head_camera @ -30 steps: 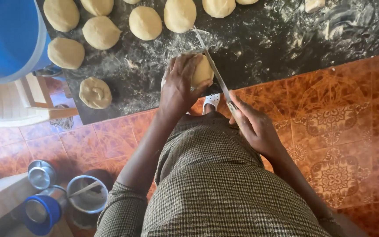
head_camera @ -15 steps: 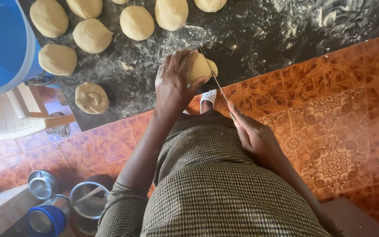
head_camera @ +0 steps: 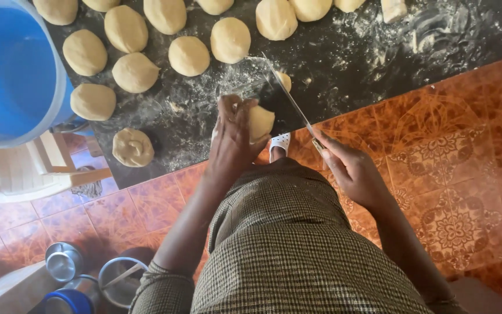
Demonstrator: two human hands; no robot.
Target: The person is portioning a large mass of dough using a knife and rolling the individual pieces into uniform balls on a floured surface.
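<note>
Left hand (head_camera: 235,136), fingers curled, steadies a dough piece (head_camera: 261,122) on the floured dark bench (head_camera: 355,70); right hand (head_camera: 350,168), fingers closed, grips a knife (head_camera: 293,100) angled beside it.

A single head-worn camera looks steeply down from above the person's own torso, fairly close to both hands. It faces forward over a dark floured surface (head_camera: 344,64), with orange tiled floor (head_camera: 454,192) below and right.
</note>
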